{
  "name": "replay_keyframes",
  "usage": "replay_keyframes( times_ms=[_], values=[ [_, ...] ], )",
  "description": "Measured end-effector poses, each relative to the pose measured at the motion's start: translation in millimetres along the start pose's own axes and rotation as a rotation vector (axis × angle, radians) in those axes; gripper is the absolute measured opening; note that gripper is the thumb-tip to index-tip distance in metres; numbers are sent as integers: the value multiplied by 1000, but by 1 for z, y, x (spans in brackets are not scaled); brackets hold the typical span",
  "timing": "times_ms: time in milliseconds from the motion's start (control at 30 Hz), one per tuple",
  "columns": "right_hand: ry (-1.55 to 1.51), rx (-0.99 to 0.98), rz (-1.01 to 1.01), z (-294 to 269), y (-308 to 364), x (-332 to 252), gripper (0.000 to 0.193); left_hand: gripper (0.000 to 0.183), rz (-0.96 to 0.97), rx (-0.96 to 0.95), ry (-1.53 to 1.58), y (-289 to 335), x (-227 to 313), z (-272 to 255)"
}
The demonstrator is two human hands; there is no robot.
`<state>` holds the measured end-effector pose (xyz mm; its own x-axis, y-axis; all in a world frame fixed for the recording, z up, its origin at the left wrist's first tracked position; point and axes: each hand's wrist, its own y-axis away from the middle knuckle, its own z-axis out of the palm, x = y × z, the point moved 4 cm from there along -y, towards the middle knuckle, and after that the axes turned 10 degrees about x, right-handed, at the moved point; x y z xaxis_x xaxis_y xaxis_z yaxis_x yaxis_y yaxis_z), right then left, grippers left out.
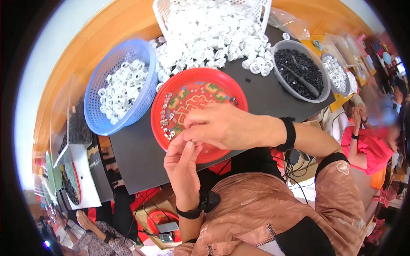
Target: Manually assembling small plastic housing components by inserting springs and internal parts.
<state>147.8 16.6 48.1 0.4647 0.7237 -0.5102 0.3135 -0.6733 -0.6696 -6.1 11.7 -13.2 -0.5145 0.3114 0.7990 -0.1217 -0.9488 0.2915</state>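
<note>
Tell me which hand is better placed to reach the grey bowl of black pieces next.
Likely the right hand: it is nearer the grey bowl, while the left hand lies farther off, beyond it.

Round tray (234,87), centre: red, patterned with green leaves and orange and yellow motifs. Perforated basket (95,111), 10 o'clock: blue; contents (124,89) white with dark spots. Basket (161,17), 12 o'clock: white, as are its heaped pieces (200,34). Bowl (326,85), 2 o'clock: grey; pieces inside (305,68) black. Worktop (136,158): dark grey. Wearer's garment (256,192), 5 o'clock: brown, paler leaf print. Co-worker's top (367,149), 3 o'clock: pinkish red.
</note>
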Motion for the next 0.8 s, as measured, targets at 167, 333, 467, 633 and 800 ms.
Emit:
replay_keyframes(
  times_ms=[167,333,467,633,800],
  values=[
    [134,-31,213,-38,-8,54,20,22,297,8,-384,-6,3,14],
    [558,-156,492,-80,-8,168,65,18,542,-81,-756,-7,-8,27],
    [576,-254,545,-67,-18,184,84,20,704,-148,-953,2,-12,40],
    [524,-174,410,-56,-9,198,70,19,895,-175,-1150,7,-21,44],
    [640,-128,313,-42,-7,191,43,18,923,-200,-1168,8,-21,42]
  ],
)
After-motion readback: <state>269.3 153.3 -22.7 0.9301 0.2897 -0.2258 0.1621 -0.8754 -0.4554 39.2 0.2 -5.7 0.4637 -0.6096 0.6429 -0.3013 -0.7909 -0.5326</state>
